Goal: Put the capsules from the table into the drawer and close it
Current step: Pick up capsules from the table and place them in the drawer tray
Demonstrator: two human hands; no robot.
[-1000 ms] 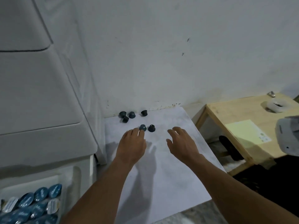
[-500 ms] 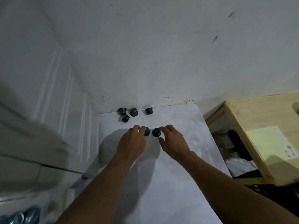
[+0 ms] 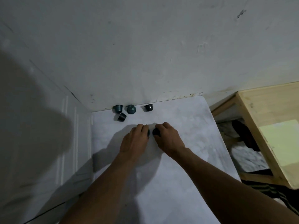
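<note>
Left hand fingers had closed round left capsule, right hand fingers had curled onto right capsule, both mid-bench, four capsules unmoved at 11 o'clock against wall

The white, faintly marbled table runs back to the wall. Along its far edge sit three capsules: the leftmost capsule, the teal capsule just beside it, and the rightmost capsule a little apart. The tilted capsule lies just in front of the leftmost one. Nearer the middle, two more sit side by side: the half-hidden capsule under the curled fingers of the left hand, and the dark capsule pinched by the right hand.
</note>
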